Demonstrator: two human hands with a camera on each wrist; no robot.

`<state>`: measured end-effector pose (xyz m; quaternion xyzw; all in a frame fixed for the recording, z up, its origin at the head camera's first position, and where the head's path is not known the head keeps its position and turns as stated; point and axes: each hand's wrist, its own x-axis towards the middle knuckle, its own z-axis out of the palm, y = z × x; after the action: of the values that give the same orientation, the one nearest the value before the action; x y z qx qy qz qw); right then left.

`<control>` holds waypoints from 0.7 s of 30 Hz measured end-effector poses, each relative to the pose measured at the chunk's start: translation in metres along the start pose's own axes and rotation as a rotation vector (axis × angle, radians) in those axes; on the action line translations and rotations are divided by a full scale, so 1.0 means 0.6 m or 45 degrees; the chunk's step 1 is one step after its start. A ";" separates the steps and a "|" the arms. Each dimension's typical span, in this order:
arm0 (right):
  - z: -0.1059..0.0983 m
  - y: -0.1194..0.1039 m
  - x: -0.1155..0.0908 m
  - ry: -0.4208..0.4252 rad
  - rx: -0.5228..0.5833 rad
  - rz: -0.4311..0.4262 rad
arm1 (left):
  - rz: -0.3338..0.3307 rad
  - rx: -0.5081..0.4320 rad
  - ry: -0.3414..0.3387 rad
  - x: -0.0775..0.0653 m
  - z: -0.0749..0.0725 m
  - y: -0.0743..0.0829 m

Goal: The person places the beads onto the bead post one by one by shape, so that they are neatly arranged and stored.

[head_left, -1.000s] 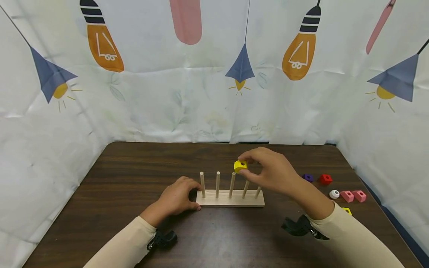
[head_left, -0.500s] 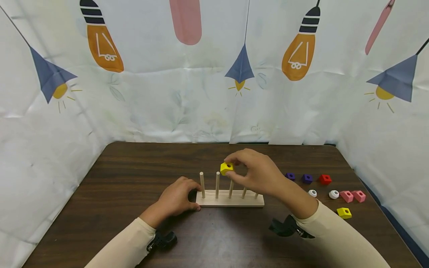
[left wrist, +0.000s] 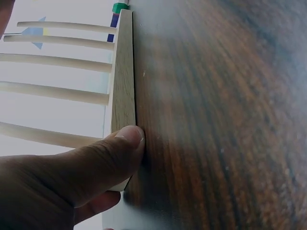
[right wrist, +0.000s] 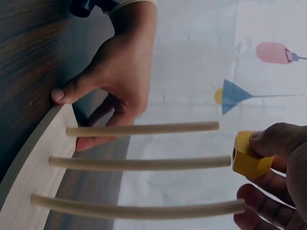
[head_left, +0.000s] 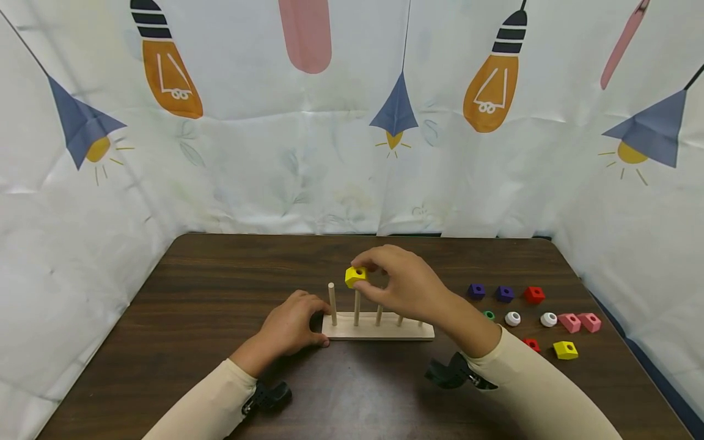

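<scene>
- Desk point(head_left: 231, 281), past your right sleeve point(head_left: 541, 388): two purple blocks point(head_left: 476, 291), two red point(head_left: 534, 295), two white point(head_left: 513, 318), two pink point(head_left: 569, 322), one green point(head_left: 488, 315), one yellow point(head_left: 563, 351).
- Left hand point(head_left: 295, 322) grips the five-peg rack point(head_left: 379, 333).
- Right hand point(head_left: 404, 282) pinches another yellow block point(head_left: 353, 278) above the second-left peg point(head_left: 356, 308).

- We see the left hand point(left wrist: 79, 178) grip one end of the wooden base point(left wrist: 123, 72).
- We count five pegs point(left wrist: 57, 93) along it.
- We spot a green piece point(left wrist: 119, 7) near its far end.
</scene>
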<state>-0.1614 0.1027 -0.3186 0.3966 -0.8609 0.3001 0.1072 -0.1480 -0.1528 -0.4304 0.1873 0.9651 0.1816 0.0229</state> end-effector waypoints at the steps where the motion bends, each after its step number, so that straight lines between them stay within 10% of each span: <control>1: 0.001 -0.002 0.002 -0.001 0.003 0.000 | 0.001 0.003 0.000 0.000 0.000 0.001; 21: 0.041 -0.032 0.026 -0.035 0.135 0.080 | 0.049 -0.021 0.014 -0.002 0.000 -0.005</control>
<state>-0.1561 0.0686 -0.3235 0.3786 -0.8572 0.3431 0.0646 -0.1482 -0.1557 -0.4318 0.2045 0.9599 0.1910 0.0158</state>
